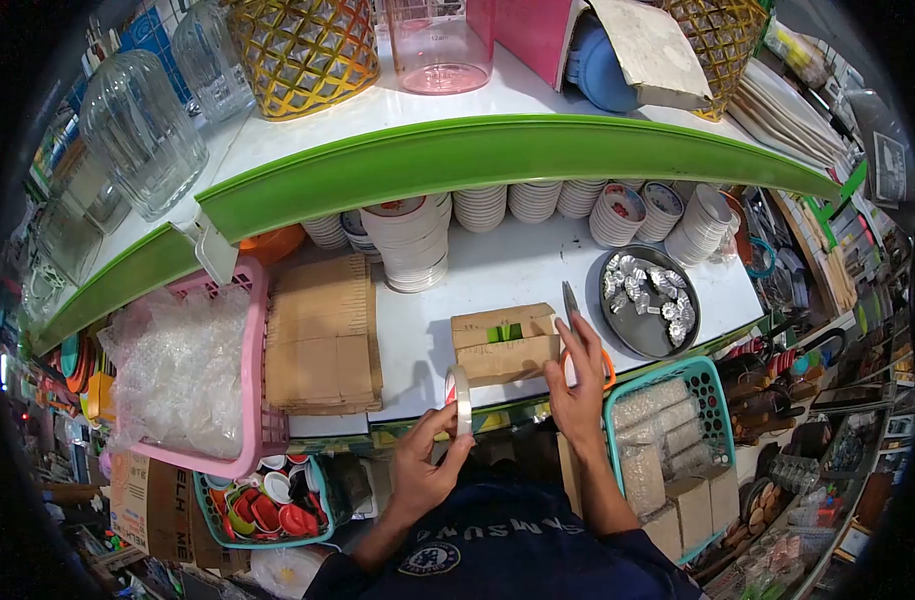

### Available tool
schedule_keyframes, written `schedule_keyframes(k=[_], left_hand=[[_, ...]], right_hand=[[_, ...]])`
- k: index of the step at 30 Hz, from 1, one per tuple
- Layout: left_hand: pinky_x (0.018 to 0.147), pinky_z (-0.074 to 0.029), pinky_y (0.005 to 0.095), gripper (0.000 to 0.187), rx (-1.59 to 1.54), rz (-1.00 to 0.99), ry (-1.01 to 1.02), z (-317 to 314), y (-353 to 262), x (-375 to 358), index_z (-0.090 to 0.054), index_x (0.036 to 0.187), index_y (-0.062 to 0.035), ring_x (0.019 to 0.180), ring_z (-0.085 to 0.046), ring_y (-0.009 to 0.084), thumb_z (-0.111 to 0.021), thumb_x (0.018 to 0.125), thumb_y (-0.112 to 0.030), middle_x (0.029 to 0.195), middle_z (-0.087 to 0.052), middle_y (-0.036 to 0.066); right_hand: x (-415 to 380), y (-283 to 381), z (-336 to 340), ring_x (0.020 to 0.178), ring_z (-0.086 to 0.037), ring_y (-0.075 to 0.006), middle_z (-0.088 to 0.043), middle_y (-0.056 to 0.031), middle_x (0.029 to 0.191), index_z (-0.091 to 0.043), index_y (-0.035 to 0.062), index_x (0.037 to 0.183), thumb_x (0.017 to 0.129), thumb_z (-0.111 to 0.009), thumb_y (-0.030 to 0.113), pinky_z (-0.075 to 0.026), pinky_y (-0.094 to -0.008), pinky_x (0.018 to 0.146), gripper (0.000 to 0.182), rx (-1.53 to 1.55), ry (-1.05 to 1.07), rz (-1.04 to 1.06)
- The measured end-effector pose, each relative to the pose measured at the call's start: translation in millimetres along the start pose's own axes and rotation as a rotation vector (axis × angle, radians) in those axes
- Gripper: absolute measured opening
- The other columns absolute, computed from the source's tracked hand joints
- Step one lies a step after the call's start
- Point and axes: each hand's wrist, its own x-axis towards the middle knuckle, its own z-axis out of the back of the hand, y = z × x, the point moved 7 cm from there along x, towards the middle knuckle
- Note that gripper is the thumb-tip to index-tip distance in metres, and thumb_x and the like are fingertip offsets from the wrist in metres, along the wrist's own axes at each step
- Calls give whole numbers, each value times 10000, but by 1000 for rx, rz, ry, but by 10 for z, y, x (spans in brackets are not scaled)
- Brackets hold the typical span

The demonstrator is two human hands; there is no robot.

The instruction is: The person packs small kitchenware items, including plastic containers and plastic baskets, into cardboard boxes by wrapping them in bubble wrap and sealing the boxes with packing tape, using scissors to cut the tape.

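Note:
My left hand (432,460) is closed around a roll of clear tape (463,400), held on edge near the front of the white shelf. My right hand (577,395) grips a pair of scissors (608,368) with orange handles, its blades pointing up and away from me. Between and beyond the hands lies a folded cardboard piece (507,362) on the shelf. Something bright green (504,332) shows through the gap in its middle; I cannot make out what it is.
Flattened cardboard (322,340) and a pink basket (252,400) of bubble wrap stand left. A dark round pan (617,325) holds small metal moulds. Stacked bowls (409,250) line the back. A teal basket (722,385) holds wrapped packs. A green-edged shelf (517,150) overhangs.

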Motion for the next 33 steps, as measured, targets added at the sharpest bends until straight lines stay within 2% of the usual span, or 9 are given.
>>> schedule_keyframes(k=[3,6,7,9,10,14,20,26,33], left_hand=[[818,-506,300,408,61,-52,1,-24,-37,-9,-498,1296,99,882,-620,172,-604,907,37,1020,-609,137],[813,-507,299,401,113,-69,1,-54,-50,-36,-515,1280,103,882,-627,171,-625,902,27,1025,-619,141],[811,-506,296,389,119,-71,-1,-63,-57,-52,-528,1263,100,891,-630,170,-639,900,16,1032,-622,138],[808,-505,293,378,126,-73,-4,-74,-102,-54,-542,1246,98,900,-633,169,-652,897,4,1039,-625,135],[807,-506,290,374,166,-131,7,-88,-190,-44,-547,1231,85,907,-633,166,-669,889,-3,1045,-626,128],[790,-508,284,358,109,-163,-26,-113,-141,-78,-560,1169,41,887,-642,171,-724,860,-33,1023,-639,133],[792,-517,325,342,172,-200,-2,-123,-194,-48,-565,1112,12,884,-667,220,-756,841,-75,961,-663,166],[804,-523,379,305,275,-222,40,-154,-227,0,-567,1063,-6,916,-682,303,-755,831,-68,994,-666,181],[788,-524,395,260,299,-296,66,-180,-258,39,-555,1005,-9,916,-678,321,-744,831,-49,991,-658,182]], right_hand=[[-81,254,135,1228,-523,-319,-532,-172,1337,-630,55,1252,859,-666,90,-416,-401,1034,396,-84,-100,126],[-120,496,48,1087,-632,-274,-662,-151,1140,-703,34,1107,828,-702,84,-486,-368,947,284,243,131,95],[-137,505,38,1087,-632,-274,-662,-151,1140,-703,34,1107,828,-702,84,-486,-368,947,284,243,131,95],[-248,515,-166,1094,-630,-257,-663,-154,1140,-695,22,1109,832,-712,96,-479,-357,958,287,497,423,9],[-277,549,-208,1078,-630,-234,-660,-145,1152,-684,6,1116,844,-711,86,-489,-345,940,285,530,467,20],[-387,483,-323,1049,-623,-195,-645,-129,1175,-669,4,1130,846,-708,29,-499,-317,909,288,687,481,-24],[-433,451,-356,1061,-615,-204,-637,-133,1167,-672,-5,1099,845,-702,12,-491,-323,922,256,779,453,-88],[-446,422,-384,1044,-612,-196,-644,-132,1123,-668,-29,1073,857,-681,-16,-477,-321,927,217,850,473,-132],[-496,342,-427,1023,-614,-194,-656,-132,1071,-673,-42,1046,874,-665,-20,-478,-320,912,173,881,510,-204]])
